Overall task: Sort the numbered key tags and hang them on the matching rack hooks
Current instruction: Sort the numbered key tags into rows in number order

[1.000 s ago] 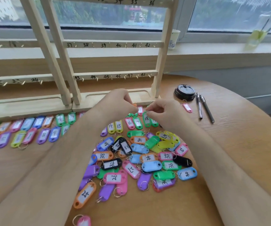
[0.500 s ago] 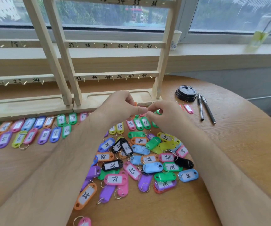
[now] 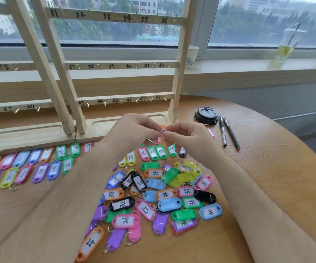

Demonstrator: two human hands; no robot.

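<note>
Above the table (image 3: 267, 168), just in front of the rack (image 3: 178, 73) base, both hands had lifted a little compared with half a second before, when they met low over the tags numbered 16 to 19 (image 3: 155, 151). The orange tag (image 3: 163, 130), earlier only a sliver between the fingertips, now showed part of its white label to the camera. Its number was too covered to read.

The left hand (image 3: 132, 130) pinched the tag's left edge, its thumb and forefinger closed on it and the other fingers curled. The right hand (image 3: 187, 135) pinched the right edge the same way, so the tag hung between the two, clear of the table.

Below the wrists lay the loose pile (image 3: 163, 196) of coloured tags, partly hidden by both forearms. To the left ran the sorted rows (image 3: 39, 168) of low numbers, set along the rack base. The hooks (image 3: 121, 101) from 43 to 48 carried nothing, as did those on the rails above.

A pink tag (image 3: 211, 133) lay just beside the right hand. Farther right were a black lid (image 3: 206, 115) and two pens (image 3: 227, 133). On the windowsill stood a paper cup (image 3: 192, 56) and a plastic cup (image 3: 286, 46) with a straw.
</note>
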